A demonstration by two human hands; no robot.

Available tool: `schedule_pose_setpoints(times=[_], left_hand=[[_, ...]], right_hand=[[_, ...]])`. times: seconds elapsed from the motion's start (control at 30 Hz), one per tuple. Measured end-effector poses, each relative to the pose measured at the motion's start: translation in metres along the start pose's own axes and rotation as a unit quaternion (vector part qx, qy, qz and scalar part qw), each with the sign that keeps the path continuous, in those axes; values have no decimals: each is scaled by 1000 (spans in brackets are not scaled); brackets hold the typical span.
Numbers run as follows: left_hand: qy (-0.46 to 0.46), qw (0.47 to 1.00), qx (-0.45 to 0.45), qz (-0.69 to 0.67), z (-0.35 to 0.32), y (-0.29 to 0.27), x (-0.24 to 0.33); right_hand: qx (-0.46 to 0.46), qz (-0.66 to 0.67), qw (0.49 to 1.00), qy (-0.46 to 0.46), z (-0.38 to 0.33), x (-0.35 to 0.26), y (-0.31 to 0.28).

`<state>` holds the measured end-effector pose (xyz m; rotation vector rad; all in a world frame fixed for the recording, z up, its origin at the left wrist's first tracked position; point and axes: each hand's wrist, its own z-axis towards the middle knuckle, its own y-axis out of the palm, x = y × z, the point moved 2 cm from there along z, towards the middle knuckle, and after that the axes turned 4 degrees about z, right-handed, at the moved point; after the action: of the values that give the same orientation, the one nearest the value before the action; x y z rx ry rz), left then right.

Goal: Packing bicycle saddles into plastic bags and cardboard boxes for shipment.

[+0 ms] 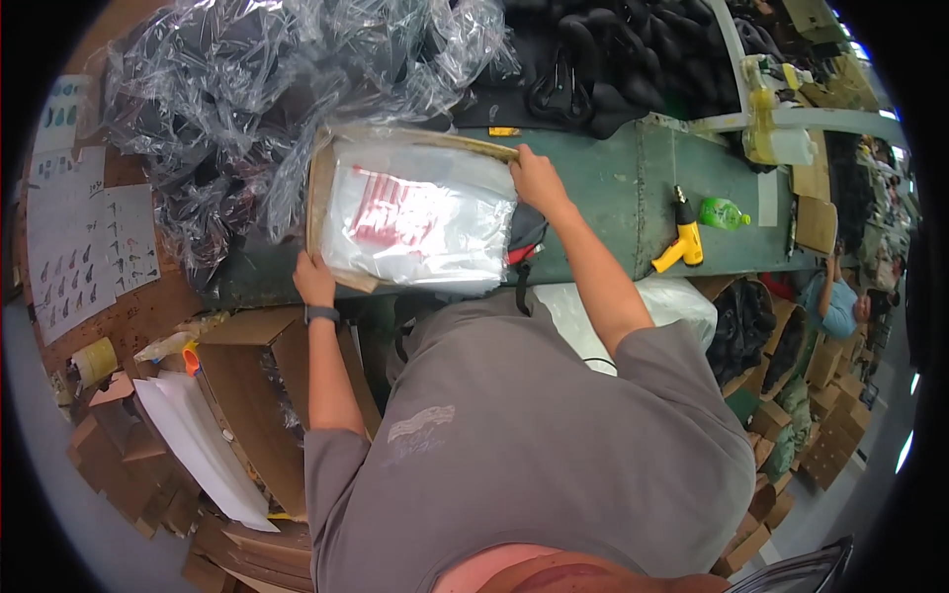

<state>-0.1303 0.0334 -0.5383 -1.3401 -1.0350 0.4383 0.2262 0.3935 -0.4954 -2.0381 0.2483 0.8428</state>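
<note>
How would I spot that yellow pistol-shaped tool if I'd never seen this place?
Start at the green worktable and move right, past the person's right hand. The pistol-shaped tool lies there, beside a green bottle; its yellow and black colouring sets it apart.

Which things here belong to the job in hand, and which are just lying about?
Seemingly in use: cardboard box, held by left hand and right hand; shiny plastic bag in it.

Seemingly just lying about: yellow heat gun; green bottle; printed sheets.
</note>
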Motion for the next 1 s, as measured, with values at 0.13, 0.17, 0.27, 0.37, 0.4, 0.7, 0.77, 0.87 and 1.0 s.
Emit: schedule_pose_setpoints(times=[0.13,0.17,0.27,0.37,0.4,0.7,0.77,0.87,1.0], left_hand=[[-79,995,13,-56,-62,3,26],[-80,995,29,-61,-71,4,16],[-140,987,-12,-83,-72,-1,16],[-45,995,85,9,-74,-6,46],[0,992,127,21,-70,-13,85],[17,964,-70,-255,-99,8,215],[12,930,-88,-357,-85,-34,250],[201,892,2,-405,-49,-168,337],[407,814,107,-400,-44,-298,429]], right_hand=[[101,-56,985,-129,7,11,-5],[13,89,995,-48,19,12,-12],[56,269,961,21,82,67,-59],[311,7,949,-49,164,103,-92],[278,-67,958,18,195,120,-92],[137,-148,976,81,183,99,-65],[84,-171,980,59,129,88,-66],[49,-169,980,90,63,164,-48],[94,-115,988,50,15,215,-42]])
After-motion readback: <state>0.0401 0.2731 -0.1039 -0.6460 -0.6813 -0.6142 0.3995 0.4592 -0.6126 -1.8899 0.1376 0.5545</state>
